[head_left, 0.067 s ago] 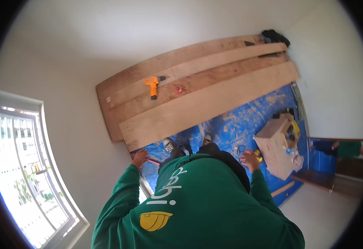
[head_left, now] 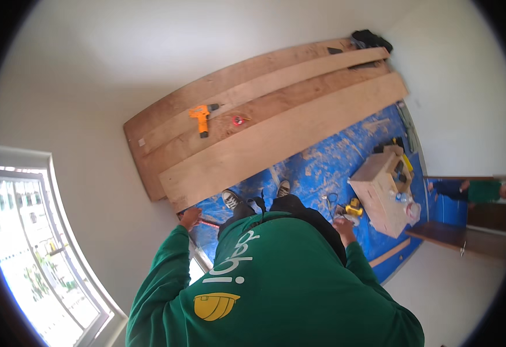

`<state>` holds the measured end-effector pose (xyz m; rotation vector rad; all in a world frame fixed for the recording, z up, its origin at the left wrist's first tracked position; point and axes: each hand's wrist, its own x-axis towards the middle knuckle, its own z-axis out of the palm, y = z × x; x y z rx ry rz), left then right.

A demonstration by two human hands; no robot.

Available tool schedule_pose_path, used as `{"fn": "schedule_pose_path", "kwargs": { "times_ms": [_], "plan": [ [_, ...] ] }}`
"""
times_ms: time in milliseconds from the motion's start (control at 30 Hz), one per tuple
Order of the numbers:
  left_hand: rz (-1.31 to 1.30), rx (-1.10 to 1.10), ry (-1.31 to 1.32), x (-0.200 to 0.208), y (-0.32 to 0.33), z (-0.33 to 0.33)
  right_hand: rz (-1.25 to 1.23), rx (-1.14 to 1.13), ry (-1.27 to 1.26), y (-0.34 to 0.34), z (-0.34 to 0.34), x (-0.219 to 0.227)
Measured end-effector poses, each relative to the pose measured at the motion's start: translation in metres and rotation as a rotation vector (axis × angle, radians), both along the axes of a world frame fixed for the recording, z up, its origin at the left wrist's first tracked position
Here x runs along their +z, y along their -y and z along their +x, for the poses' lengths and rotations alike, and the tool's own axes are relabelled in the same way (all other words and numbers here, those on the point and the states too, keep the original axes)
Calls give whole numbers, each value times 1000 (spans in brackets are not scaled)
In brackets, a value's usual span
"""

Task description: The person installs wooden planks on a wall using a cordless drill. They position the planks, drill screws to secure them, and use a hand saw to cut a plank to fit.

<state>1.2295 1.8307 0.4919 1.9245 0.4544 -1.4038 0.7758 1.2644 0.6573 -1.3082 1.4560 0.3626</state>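
Observation:
My left hand point(head_left: 191, 218) is at the near left corner of a wide plywood board point(head_left: 287, 141), its fingers curled. What they hold, if anything, is too small to make out. Beside that hand lies a thin red-and-white strip point(head_left: 209, 224). At my right side hangs my right hand point(head_left: 343, 227), above the blue sheet, near a yellow-and-black tool point(head_left: 354, 207); its fingers are too blurred to read. On the boards beyond, an orange cordless drill point(head_left: 201, 120) lies next to a small red round item point(head_left: 238, 120).
Long boards point(head_left: 230, 88) lie beyond the wide one, against the wall. A dusty blue sheet point(head_left: 322, 162) covers the floor. A wooden box point(head_left: 374, 191) with items in it stands at the right, near a reflection of a person in green point(head_left: 484, 191). A window point(head_left: 39, 243) is at the left.
The view has shifted slightly, so the boards, drill and box sit a little higher and further left. My right hand has dropped slightly in the picture; the left stays by the board's corner.

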Motion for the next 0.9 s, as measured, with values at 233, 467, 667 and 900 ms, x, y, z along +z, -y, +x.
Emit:
{"fn": "schedule_pose_path", "kwargs": {
  "times_ms": [233,467,667,900],
  "plan": [
    [-77,132,104,10,101,42,165,-58,-156,-99,-147,-41],
    [-100,84,76,19,236,-20,118,-158,125,-23,-153,-89],
    [-184,-269,267,9,347,-70,-42,-582,318,123,-128,-82],
    [-230,-27,86,58,452,-52,-4,-449,59,244,-99,-66]
  ]
}}
